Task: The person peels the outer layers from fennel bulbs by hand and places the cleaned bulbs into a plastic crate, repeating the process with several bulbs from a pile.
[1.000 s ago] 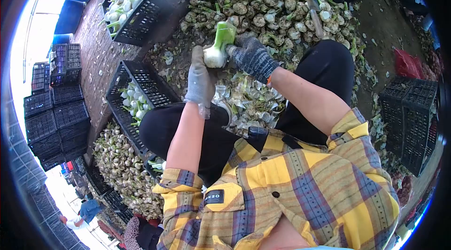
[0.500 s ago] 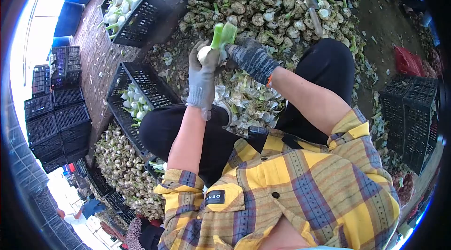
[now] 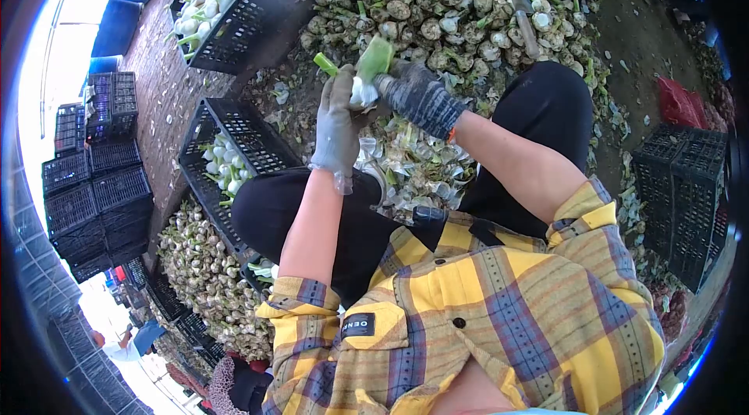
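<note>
Green-stalked, the bulb is lying near twelve o'clock, mostly hidden by the left hand, whose fingers are wrapping it. The right hand is seemingly pinching its limp outer leaf. It is likely handling as firm, light and slick, best gripped round the body. Piled bulbs are resting at one o'clock, a black crate standing at eight.

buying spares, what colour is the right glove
The right glove is mottled dark and light grey, best seen in the head view.

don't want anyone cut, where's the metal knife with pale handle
In the head view's upper right, the knife lies on the heap of soiled round bulbs, just beyond the black-trousered right knee.
</note>
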The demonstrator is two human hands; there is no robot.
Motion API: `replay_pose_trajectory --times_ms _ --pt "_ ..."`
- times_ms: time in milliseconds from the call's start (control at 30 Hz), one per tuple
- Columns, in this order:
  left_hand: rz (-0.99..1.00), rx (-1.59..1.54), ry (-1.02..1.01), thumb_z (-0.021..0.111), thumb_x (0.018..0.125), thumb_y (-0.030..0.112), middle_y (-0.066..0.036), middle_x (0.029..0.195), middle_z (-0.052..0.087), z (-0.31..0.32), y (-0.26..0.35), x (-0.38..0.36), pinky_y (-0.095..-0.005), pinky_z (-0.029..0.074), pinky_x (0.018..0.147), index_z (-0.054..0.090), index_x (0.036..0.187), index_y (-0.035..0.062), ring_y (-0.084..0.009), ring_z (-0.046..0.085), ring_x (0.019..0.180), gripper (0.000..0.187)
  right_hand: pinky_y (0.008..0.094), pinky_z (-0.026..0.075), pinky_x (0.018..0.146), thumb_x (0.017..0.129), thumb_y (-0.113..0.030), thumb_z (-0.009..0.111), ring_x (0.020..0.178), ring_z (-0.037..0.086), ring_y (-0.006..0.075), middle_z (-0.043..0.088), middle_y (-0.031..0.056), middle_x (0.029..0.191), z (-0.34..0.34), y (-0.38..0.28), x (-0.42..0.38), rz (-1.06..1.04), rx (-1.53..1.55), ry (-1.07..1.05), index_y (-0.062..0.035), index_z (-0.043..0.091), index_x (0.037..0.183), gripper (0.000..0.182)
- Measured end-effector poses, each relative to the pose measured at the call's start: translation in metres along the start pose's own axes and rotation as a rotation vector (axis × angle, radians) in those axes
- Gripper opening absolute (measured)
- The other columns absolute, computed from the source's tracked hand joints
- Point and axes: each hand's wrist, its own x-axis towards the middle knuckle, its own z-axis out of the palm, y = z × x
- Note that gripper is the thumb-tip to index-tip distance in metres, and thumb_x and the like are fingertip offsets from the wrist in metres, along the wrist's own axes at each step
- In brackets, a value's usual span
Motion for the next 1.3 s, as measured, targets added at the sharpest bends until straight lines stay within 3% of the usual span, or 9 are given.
replay_pose_trajectory --times_ms 300,333,433,467,600,733,967,1233,1300 --pt "0.122 -0.278 0.201 0.053 0.089 0.029 -0.007 0.084 0.059 -0.021 0.020 0.017 -0.0325 0.054 0.066 0.055 0.096 0.0079 -0.0177 0.059 0.075 0.023 0.0281 0.053 0.057 0.088 -0.014 0.051 0.066 0.063 0.0154 0.064 0.0074 0.084 -0.019 0.002 0.006 0.067 0.779 0.062 -0.0009 0.058 0.106 0.022" --pt "0.129 -0.308 0.219 0.051 0.090 0.031 -0.007 0.082 0.060 -0.026 0.020 0.019 -0.0329 0.054 0.066 0.056 0.096 0.0072 -0.0184 0.060 0.074 0.025 0.0308 0.053 0.060 0.089 -0.020 0.050 0.064 0.063 0.0210 0.064 0.0117 0.078 -0.021 0.002 0.007 0.114 0.600 0.046 0.0004 0.056 0.108 0.028" --pt "0.228 -0.181 0.270 0.045 0.091 0.045 -0.007 0.082 0.061 -0.024 0.018 0.016 -0.0305 0.052 0.062 0.057 0.095 0.0060 -0.0180 0.060 0.073 0.041 0.0353 0.051 0.065 0.088 -0.032 0.051 0.066 0.063 0.0286 0.063 0.0191 0.076 -0.018 0.002 0.002 -0.348 -0.674 -0.260 0.0016 0.060 0.102 0.038" --pt "0.275 -0.087 0.276 0.044 0.090 0.049 -0.007 0.082 0.061 -0.024 0.017 0.016 -0.0298 0.051 0.062 0.057 0.096 0.0056 -0.0177 0.060 0.073 0.046 0.0380 0.049 0.069 0.085 -0.043 0.051 0.070 0.061 0.0334 0.062 0.0231 0.078 -0.009 0.002 -0.001 0.187 -0.488 -0.239 0.0007 0.064 0.094 0.046" --pt "0.375 0.206 0.290 0.039 0.092 0.053 -0.005 0.085 0.059 -0.015 0.015 0.005 -0.0233 0.044 0.067 0.060 0.096 0.0001 -0.0103 0.054 0.073 0.057 0.0328 0.049 0.068 0.084 -0.040 0.060 0.068 0.062 0.0238 0.063 0.0133 0.076 -0.004 0.021 0.002 -0.100 -0.626 -0.347 -0.0024 0.060 0.096 0.040" --pt "0.460 0.388 0.205 0.040 0.093 0.050 -0.001 0.079 0.057 -0.010 0.006 0.000 -0.0203 0.039 0.058 0.061 0.096 0.0013 -0.0047 0.047 0.064 0.053 0.0279 0.047 0.052 0.078 -0.048 0.065 0.059 0.059 0.0133 0.061 0.0054 0.068 0.006 0.003 0.005 0.299 0.210 -0.282 -0.0041 0.062 0.092 0.046" --pt "0.418 0.390 0.087 0.043 0.091 0.052 0.001 0.072 0.054 -0.002 -0.004 -0.001 -0.0178 0.036 0.052 0.061 0.095 0.0031 -0.0019 0.044 0.057 0.052 0.0280 0.048 0.057 0.077 -0.042 0.067 0.063 0.058 0.0132 0.063 0.0073 0.074 0.004 -0.001 0.001 0.130 0.315 -0.243 -0.0021 0.063 0.092 0.043" --pt "0.385 0.295 0.076 0.047 0.091 0.049 -0.002 0.084 0.058 -0.002 -0.003 0.001 -0.0222 0.044 0.066 0.061 0.098 0.0027 -0.0089 0.053 0.075 0.049 0.0341 0.048 0.080 0.074 -0.024 0.067 0.087 0.063 0.0260 0.066 0.0168 0.093 0.000 0.012 0.007 0.008 -0.186 -0.088 0.0006 0.061 0.104 0.039" --pt "0.561 0.432 0.133 0.051 0.090 0.044 -0.003 0.091 0.058 -0.003 -0.007 0.006 -0.0232 0.044 0.068 0.059 0.101 0.0026 -0.0090 0.053 0.078 0.044 0.0342 0.048 0.080 0.075 -0.022 0.066 0.087 0.063 0.0262 0.066 0.0175 0.092 0.003 0.015 0.007 -0.038 -0.211 -0.042 0.0011 0.059 0.106 0.039"
